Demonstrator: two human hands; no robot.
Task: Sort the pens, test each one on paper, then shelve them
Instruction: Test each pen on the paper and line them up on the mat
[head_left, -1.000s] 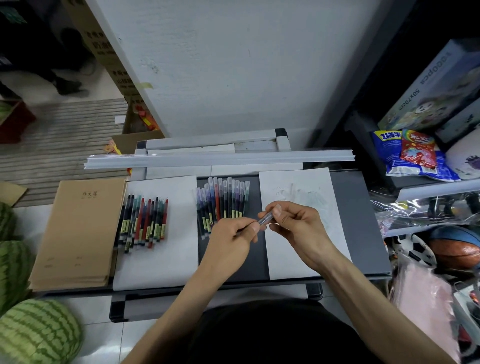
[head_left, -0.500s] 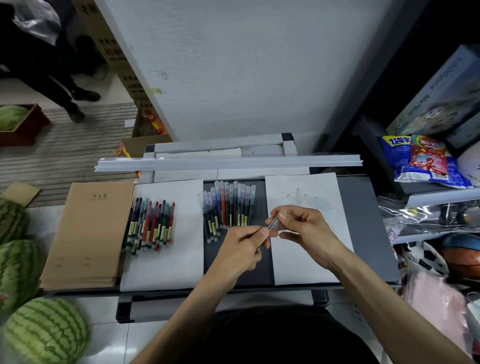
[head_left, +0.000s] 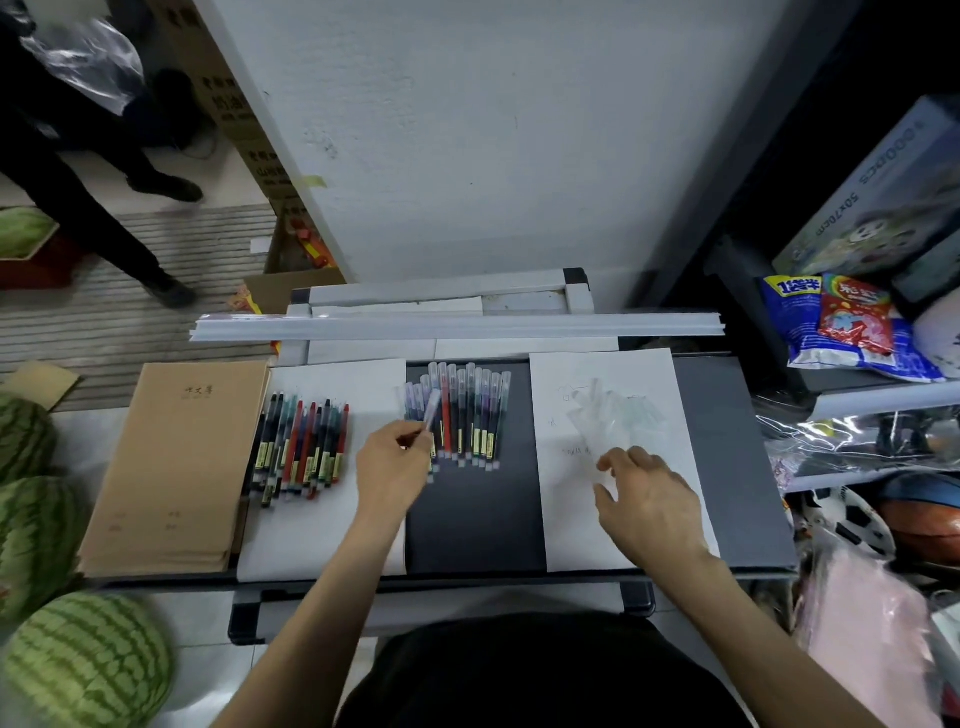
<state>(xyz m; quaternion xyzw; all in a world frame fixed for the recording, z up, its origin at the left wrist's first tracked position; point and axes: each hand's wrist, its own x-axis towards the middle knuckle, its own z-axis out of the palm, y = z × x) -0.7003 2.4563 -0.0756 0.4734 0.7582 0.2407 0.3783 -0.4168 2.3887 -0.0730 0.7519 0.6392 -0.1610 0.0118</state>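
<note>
Head view: left grip (head_left: 392, 467) pinches a pen (head_left: 432, 408) over the middle pen row (head_left: 475, 415), likely filing it as tested; right grip (head_left: 649, 501) hovers loosely spread above the scribble paper (head_left: 566, 530).

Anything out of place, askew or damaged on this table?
Only minor things. The left pen group lies fanned and uneven on the left sheet, unlike the tidy middle row, where the left hand holds one pen. Loose clear plastic pieces are heaped on the right sheet. Nothing looks spilled or damaged.
</note>
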